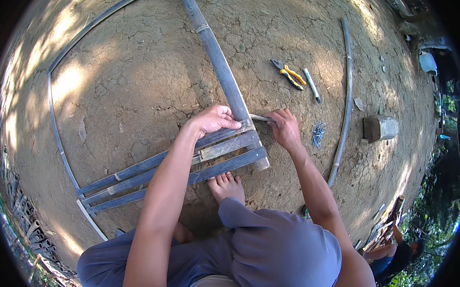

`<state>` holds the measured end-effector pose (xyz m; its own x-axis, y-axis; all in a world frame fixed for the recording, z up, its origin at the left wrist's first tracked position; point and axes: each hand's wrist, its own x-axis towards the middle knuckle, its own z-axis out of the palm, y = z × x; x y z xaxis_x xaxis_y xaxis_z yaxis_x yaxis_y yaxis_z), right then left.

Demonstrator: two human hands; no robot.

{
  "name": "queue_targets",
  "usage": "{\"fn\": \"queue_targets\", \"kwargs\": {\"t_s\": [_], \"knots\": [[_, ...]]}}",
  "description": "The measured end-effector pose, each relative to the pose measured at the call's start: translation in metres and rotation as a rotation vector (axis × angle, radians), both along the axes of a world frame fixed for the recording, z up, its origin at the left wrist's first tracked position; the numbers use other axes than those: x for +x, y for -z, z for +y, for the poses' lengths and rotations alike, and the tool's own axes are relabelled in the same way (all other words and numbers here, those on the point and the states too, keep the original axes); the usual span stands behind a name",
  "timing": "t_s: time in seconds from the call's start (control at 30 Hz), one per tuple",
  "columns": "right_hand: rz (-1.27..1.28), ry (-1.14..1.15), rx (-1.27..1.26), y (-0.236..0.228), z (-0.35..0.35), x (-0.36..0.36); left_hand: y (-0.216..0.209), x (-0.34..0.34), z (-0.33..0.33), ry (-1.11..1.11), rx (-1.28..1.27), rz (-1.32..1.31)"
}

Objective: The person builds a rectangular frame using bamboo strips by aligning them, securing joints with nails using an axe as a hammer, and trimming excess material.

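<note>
Three dark bamboo slats point(228, 164) lie side by side, their right ends resting across a long split bamboo pole point(221, 67). My left hand point(214, 120) is closed at the pole's left edge, thumb and fingers pressed on the end of the farthest slat point(209, 139). To the right of the pole, my right hand point(285, 129) grips a thin pale stick point(261, 118), whose other end meets the pole's edge. What that end looks like cannot be made out. The slats' left ends lie over a thin bamboo strip point(58, 133).
Pliers with yellow and black handles point(289, 75) and a white marker point(312, 85) lie beyond my right hand. Nails point(318, 134) sit in a pile nearby. A bamboo strip point(347, 87) and wooden block point(380, 128) are farther right. My bare foot point(227, 186) is near the slats. Another person point(396, 254) is at lower right.
</note>
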<state>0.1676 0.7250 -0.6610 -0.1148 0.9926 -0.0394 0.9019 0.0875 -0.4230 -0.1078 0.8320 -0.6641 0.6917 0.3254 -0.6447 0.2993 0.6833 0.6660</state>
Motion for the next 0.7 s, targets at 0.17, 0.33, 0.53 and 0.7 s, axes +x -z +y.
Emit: {"fn": "queue_targets", "kwargs": {"t_s": [0.17, 0.33, 0.53, 0.7], "knots": [[0.040, -0.063, 0.021, 0.003, 0.002, -0.009, 0.002, 0.004, 0.001, 0.066, 0.160, 0.113], [0.023, -0.060, 0.057, 0.001, 0.003, -0.018, -0.001, 0.007, -0.009, 0.040, 0.247, 0.236], [0.065, -0.091, 0.069, 0.007, 0.007, -0.014, -0.001, 0.001, -0.018, -0.050, 0.431, 0.328], [0.049, -0.111, 0.006, 0.003, 0.011, -0.018, 0.008, -0.004, -0.020, -0.081, 0.464, 0.305]]}}
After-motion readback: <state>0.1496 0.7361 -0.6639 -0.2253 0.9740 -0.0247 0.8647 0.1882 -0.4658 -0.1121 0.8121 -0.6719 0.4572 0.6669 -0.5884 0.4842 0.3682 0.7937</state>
